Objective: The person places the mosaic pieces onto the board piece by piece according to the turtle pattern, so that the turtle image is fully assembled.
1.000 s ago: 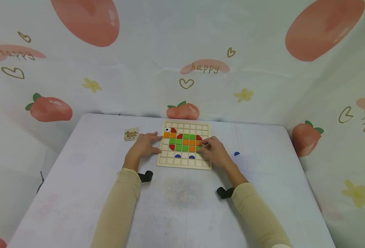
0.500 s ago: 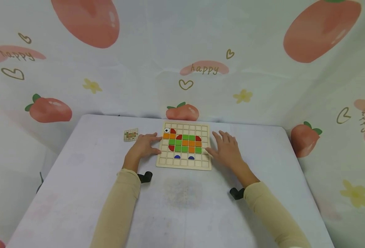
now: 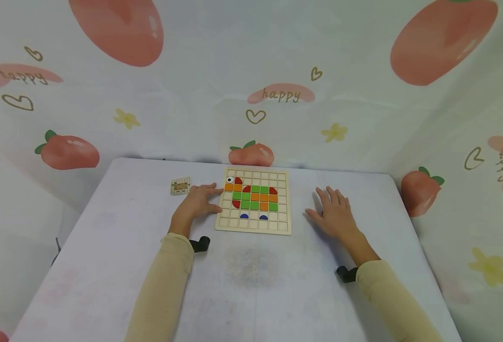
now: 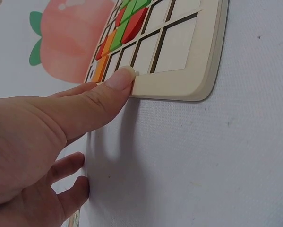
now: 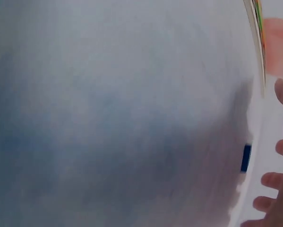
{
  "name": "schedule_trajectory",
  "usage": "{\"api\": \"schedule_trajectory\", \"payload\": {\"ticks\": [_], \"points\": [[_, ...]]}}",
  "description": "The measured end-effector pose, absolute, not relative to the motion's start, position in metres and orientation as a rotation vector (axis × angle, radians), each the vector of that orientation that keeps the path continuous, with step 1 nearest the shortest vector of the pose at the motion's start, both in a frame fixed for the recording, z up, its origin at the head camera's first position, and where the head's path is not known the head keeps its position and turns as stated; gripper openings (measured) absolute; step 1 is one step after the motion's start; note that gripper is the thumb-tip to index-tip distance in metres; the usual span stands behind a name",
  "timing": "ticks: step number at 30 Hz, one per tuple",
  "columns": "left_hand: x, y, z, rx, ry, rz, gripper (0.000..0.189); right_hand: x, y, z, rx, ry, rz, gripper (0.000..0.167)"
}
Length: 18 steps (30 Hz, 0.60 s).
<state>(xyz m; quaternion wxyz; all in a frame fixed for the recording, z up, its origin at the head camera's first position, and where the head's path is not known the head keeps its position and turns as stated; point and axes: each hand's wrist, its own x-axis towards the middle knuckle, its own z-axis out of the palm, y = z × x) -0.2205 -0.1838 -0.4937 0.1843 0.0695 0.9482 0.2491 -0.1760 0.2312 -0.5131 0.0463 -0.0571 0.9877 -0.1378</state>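
Note:
A square wooden grid board [image 3: 284, 228] holds green, orange and red tiles [image 3: 255, 197], a white eye tile [image 3: 230, 180] and two blue half-round tiles [image 3: 244, 216]. My left hand [image 3: 196, 200] rests at its left side, the thumb [image 4: 120, 79] touching the frame and the fingers loosely extended. My right hand [image 3: 336, 216] is to the right of the board, fingers spread and holding nothing. Below it a blue tile [image 5: 245, 158] lies on the table; in the head view the hand hides most of it.
A small pattern card [image 3: 180, 185] lies left of the board, near my left hand. The white-covered table [image 3: 251, 294] meets a printed cloth backdrop [image 3: 191, 95] behind and at the sides. A black wrist mount [image 3: 201, 244] juts from each forearm.
My right hand has drawn back from the board, releasing a green tile in the grid's right part, and moved right over the loose blue tile. My left hand has stayed put.

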Motion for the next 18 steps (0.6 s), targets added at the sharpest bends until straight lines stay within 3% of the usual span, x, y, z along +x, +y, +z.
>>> {"api": "schedule_trajectory", "payload": {"ticks": [10,18], "points": [[-0.224,-0.185,-0.499,0.214,2.679,0.695,0.071,-0.169,0.268,-0.521,-0.164,2.881,-0.737,0.086],[-0.224,-0.184,-0.498,0.234,2.683,0.692,0.071,-0.167,0.280,-0.522,-0.205,2.904,-0.876,0.057]]}}
